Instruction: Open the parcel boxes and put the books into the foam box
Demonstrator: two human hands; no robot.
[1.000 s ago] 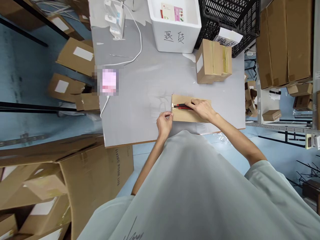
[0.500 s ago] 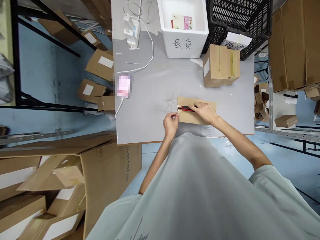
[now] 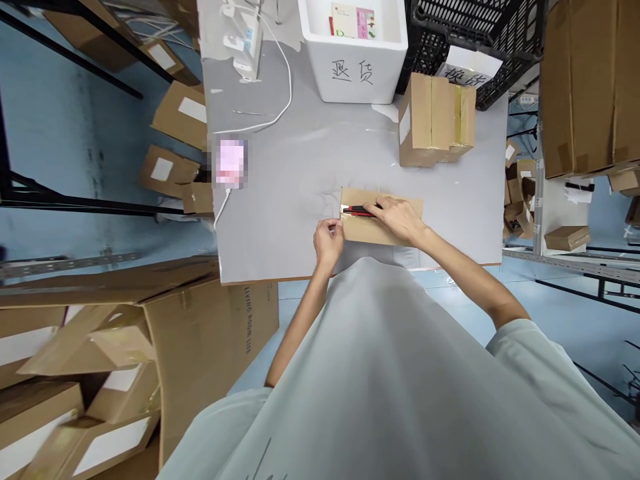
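Observation:
A flat cardboard box (image 3: pixel 360 230) lies on the grey table (image 3: pixel 300 173) near its front edge. My right hand (image 3: pixel 397 219) rests on top of the box, closed round a red and black utility knife (image 3: pixel 356 211) whose tip points to the box's left end. My left hand (image 3: pixel 327 241) is at the left end of the box, its fingers pinched on that edge.
A taller taped cardboard box (image 3: pixel 433 120) stands behind on the right. A white foam bin (image 3: pixel 356 60) with handwritten characters and a black crate (image 3: pixel 475 40) sit at the back. A phone (image 3: pixel 231 162) on a white cable lies left. Stacked cartons (image 3: pixel 100 360) crowd the floor.
Both hands stay on the box and the knife stays at its left end. Only the camera has shifted.

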